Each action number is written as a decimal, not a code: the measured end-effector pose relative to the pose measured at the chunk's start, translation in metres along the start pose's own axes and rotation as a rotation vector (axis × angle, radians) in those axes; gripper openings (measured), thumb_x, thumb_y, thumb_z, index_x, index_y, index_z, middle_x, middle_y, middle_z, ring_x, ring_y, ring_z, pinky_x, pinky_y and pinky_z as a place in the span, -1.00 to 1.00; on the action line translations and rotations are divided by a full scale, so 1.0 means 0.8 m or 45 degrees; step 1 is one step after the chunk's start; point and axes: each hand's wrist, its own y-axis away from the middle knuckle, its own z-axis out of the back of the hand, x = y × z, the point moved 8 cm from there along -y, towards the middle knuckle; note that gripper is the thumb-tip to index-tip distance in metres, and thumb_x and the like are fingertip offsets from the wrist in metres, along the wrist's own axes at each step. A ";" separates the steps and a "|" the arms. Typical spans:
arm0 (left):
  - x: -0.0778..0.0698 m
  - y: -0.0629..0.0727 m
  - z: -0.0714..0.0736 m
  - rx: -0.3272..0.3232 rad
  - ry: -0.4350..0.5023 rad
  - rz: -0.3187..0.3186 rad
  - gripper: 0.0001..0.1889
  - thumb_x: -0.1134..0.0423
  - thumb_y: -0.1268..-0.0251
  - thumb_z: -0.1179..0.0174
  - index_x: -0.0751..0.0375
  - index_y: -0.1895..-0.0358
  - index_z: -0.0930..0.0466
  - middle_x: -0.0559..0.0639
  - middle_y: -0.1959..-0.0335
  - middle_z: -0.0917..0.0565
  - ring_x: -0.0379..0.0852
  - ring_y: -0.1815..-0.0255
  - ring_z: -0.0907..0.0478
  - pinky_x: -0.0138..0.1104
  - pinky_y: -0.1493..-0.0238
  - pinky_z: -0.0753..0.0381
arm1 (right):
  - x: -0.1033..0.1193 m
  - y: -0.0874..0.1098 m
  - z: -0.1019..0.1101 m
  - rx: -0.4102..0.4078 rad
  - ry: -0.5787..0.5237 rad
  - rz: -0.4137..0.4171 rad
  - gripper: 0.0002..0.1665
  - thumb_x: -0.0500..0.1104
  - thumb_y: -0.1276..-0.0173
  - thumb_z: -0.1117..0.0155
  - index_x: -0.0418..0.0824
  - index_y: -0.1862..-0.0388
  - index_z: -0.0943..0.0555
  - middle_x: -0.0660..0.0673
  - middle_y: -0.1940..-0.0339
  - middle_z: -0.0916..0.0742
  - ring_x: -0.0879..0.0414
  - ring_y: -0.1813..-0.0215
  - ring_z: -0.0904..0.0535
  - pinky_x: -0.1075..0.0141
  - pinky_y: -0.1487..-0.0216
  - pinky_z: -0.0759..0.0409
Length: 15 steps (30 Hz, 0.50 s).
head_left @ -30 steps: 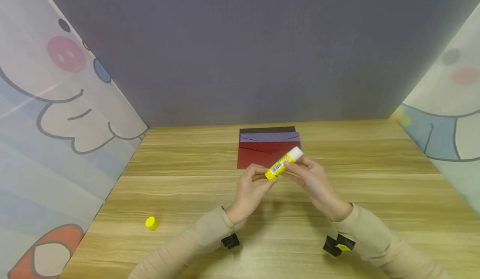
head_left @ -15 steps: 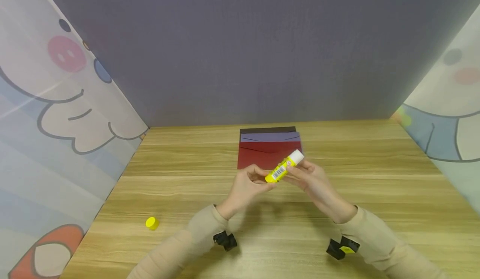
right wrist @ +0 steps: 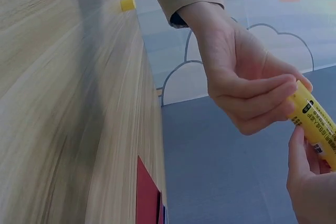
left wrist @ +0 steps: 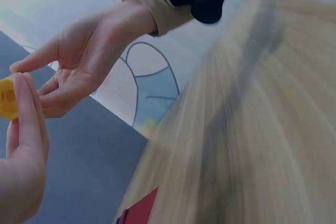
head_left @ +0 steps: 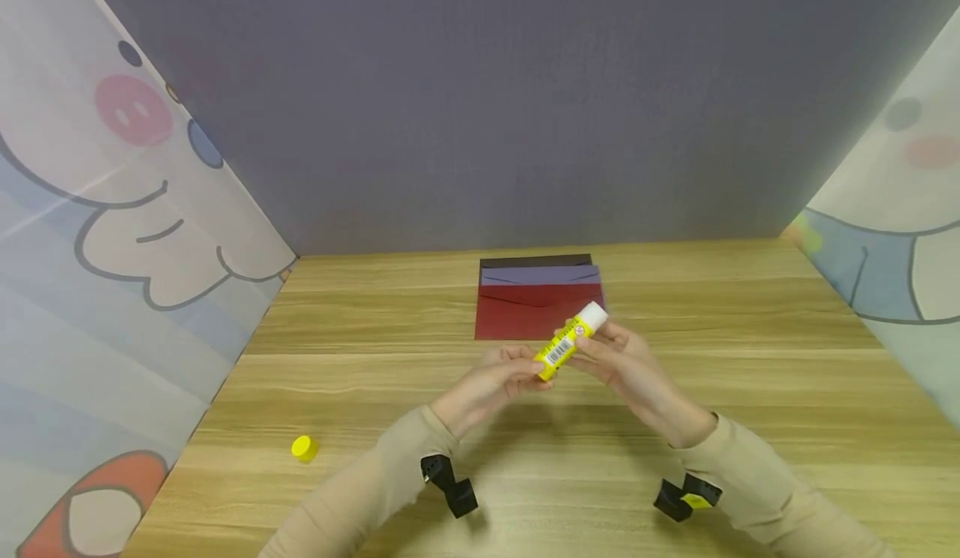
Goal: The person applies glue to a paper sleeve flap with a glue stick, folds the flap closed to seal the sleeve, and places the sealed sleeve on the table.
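Observation:
A yellow glue stick (head_left: 561, 348) with a white upper end is held tilted above the table, between both hands. My right hand (head_left: 637, 379) pinches its upper part, thumb on the barcode side. The fingers and thumb of my left hand (head_left: 487, 387) grip its lower yellow end. In the right wrist view the printed barrel of the glue stick (right wrist: 315, 124) runs between the two hands. The left wrist view shows just the round yellow base of the glue stick (left wrist: 8, 98) at the left fingertips. A yellow cap (head_left: 304, 448) lies apart on the table at the left.
Behind the hands, a red envelope (head_left: 517, 316) overlaps a purple envelope (head_left: 540, 274) and a black envelope (head_left: 536, 261) on the wooden table (head_left: 360, 324). A grey panel (head_left: 480, 108) rises along the back edge, with cartoon-printed curtains (head_left: 60, 291) at the sides.
The left hand has turned at the wrist and regripped the lower end of the glue stick, its thumb now over it. The glue stick has dropped slightly; the right hand is nearly still.

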 end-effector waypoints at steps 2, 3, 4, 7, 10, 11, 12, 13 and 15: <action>0.002 0.000 -0.004 0.069 0.067 0.023 -0.84 0.45 -0.16 0.04 0.19 0.42 -0.53 -0.04 0.39 -0.59 -0.23 0.36 -0.56 -0.39 0.13 -0.52 | 0.001 0.000 -0.001 0.013 0.000 0.009 -0.41 -0.27 -0.32 -0.01 -0.53 -0.21 -0.09 -0.12 -0.01 -0.54 0.13 -0.03 -0.50 0.24 -0.06 -0.45; 0.003 0.000 -0.005 0.086 0.087 0.029 -0.83 0.44 -0.18 0.05 0.19 0.41 -0.53 -0.03 0.38 -0.59 -0.23 0.35 -0.56 -0.40 0.13 -0.51 | 0.001 0.000 0.000 0.010 -0.001 0.009 -0.42 -0.27 -0.32 -0.01 -0.52 -0.21 -0.10 -0.11 0.00 -0.55 0.13 -0.03 -0.50 0.24 -0.06 -0.45; 0.003 0.000 -0.005 0.095 0.083 0.024 -0.83 0.44 -0.19 0.06 0.19 0.39 -0.54 -0.03 0.37 -0.60 -0.23 0.35 -0.56 -0.41 0.14 -0.52 | 0.001 0.000 0.000 0.007 -0.006 0.008 -0.43 -0.27 -0.32 -0.01 -0.52 -0.21 -0.10 -0.11 0.00 -0.55 0.13 -0.03 -0.49 0.24 -0.06 -0.45; 0.001 -0.001 -0.004 0.079 0.032 -0.020 -0.86 0.40 -0.23 0.04 0.21 0.35 -0.53 -0.02 0.40 -0.63 -0.20 0.35 -0.58 -0.35 0.13 -0.54 | 0.000 0.000 0.003 -0.031 -0.022 -0.001 -0.45 -0.27 -0.31 -0.03 -0.47 -0.19 -0.14 -0.07 0.03 -0.55 0.14 -0.02 -0.49 0.22 -0.07 -0.44; -0.006 -0.001 -0.001 -0.020 -0.059 -0.107 -0.91 0.38 -0.22 0.00 0.28 0.29 -0.49 0.01 0.42 -0.64 -0.15 0.36 -0.59 -0.24 0.11 -0.54 | 0.000 0.000 0.007 -0.083 -0.047 -0.005 -0.52 -0.27 -0.30 -0.06 -0.39 -0.14 -0.22 -0.03 0.06 -0.54 0.16 -0.01 -0.49 0.21 -0.08 -0.43; -0.009 -0.001 0.001 -0.069 -0.092 -0.140 -0.91 0.37 -0.22 -0.02 0.32 0.27 -0.48 0.03 0.40 -0.63 -0.14 0.37 -0.59 -0.21 0.11 -0.54 | 0.000 0.000 0.009 -0.101 -0.060 -0.006 -0.56 -0.27 -0.29 -0.07 -0.36 -0.12 -0.25 -0.03 0.06 -0.54 0.17 0.00 -0.49 0.21 -0.08 -0.43; -0.012 0.001 0.002 -0.126 -0.154 -0.179 -0.88 0.36 -0.21 -0.05 0.35 0.25 -0.46 0.04 0.39 -0.62 -0.14 0.38 -0.59 -0.19 0.12 -0.55 | 0.000 0.000 0.010 -0.117 -0.074 -0.008 -0.60 -0.26 -0.29 -0.07 -0.30 -0.08 -0.29 -0.02 0.07 -0.53 0.17 0.00 -0.49 0.22 -0.08 -0.43; -0.017 0.003 0.003 -0.181 -0.226 -0.231 -0.86 0.35 -0.20 -0.07 0.37 0.23 -0.45 0.06 0.38 -0.61 -0.14 0.38 -0.58 -0.20 0.13 -0.55 | 0.000 0.000 0.011 -0.132 -0.090 -0.009 -0.64 -0.27 -0.29 -0.08 -0.26 -0.05 -0.32 -0.01 0.07 -0.53 0.18 0.01 -0.49 0.22 -0.08 -0.43; -0.028 0.009 0.002 -0.284 -0.432 -0.354 -0.81 0.35 -0.17 -0.12 0.41 0.20 -0.45 0.11 0.34 -0.59 -0.14 0.37 -0.57 -0.24 0.17 -0.57 | -0.001 0.000 0.012 -0.155 -0.120 -0.012 -0.70 -0.27 -0.28 -0.08 -0.19 0.01 -0.36 -0.01 0.08 -0.52 0.18 0.02 -0.50 0.24 -0.06 -0.44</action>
